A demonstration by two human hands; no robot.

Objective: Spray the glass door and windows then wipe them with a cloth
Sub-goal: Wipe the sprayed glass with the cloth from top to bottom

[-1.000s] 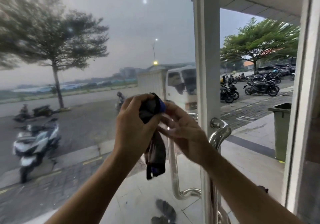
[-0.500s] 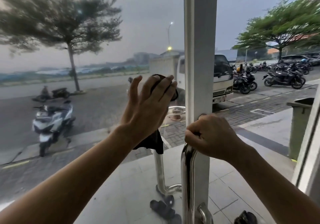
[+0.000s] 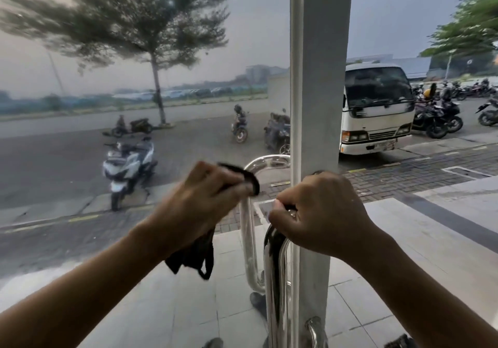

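Right hand (image 3: 318, 213) moved off cloth (image 3: 194, 258) onto door handle (image 3: 275, 272); left hand (image 3: 204, 202) lowered, fisted.

You can read no text, number or sign here. The plate (image 3: 384, 147) on the white truck (image 3: 377, 110) beyond the glass is too blurred to make out, and the white scooter (image 3: 126, 164) carries no marking you can read.
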